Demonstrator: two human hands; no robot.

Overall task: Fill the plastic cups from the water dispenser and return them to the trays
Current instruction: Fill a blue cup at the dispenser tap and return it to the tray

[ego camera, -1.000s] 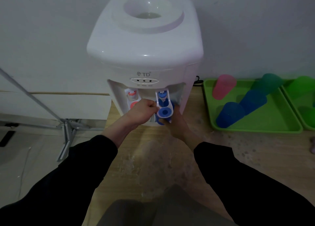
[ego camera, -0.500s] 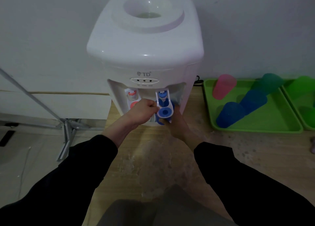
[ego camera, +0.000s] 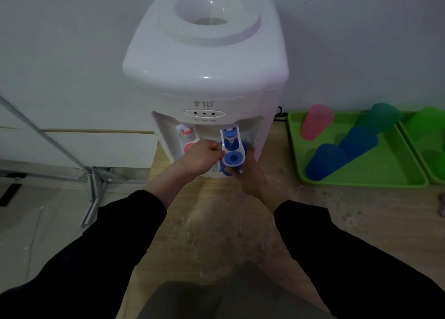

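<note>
left hand [ego camera: 204, 157] fist at blue tap lever [ego camera: 232, 147] | right hand [ego camera: 250, 174] holds blue cup [ego camera: 227, 170] under it | white dispenser [ego camera: 207, 61] centre | green tray [ego camera: 356, 182] right, cups inverted

The light is dim and bluish, the dispenser [ego camera: 204, 61] top shows soft glare, the sleeves [ego camera: 361, 258] are nearly black, and the wide lens bends the edges.

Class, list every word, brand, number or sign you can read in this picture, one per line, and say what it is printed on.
"TD", with a small logo mark to its left: on the front panel of the white plastic water dispenser.
Tiny captions under the three indicator dots on that panel: too small and blurred to read.
Nothing readable on the cups, trays or taps.
</note>
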